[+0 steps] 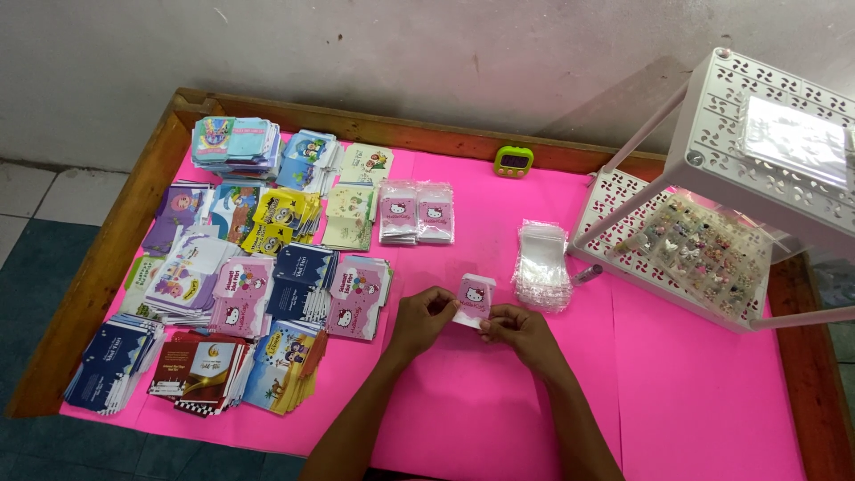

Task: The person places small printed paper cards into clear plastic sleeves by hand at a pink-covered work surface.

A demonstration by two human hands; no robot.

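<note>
Pink tabletop [677, 392] around pink envelope [474, 297]

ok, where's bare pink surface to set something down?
Free: pink mat right of the right hand, below the white rack; also the strip between the green timer and clear bag pile. Crowded: card stacks on the left.

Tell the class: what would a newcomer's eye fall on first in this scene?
First, the bright pink table cover, and on its left half the many stacks of colourful printed cards. At the centre, the left hand and right hand together hold a small pink card packet. At right stands a white perforated rack, beside a pile of clear plastic sleeves.
</note>
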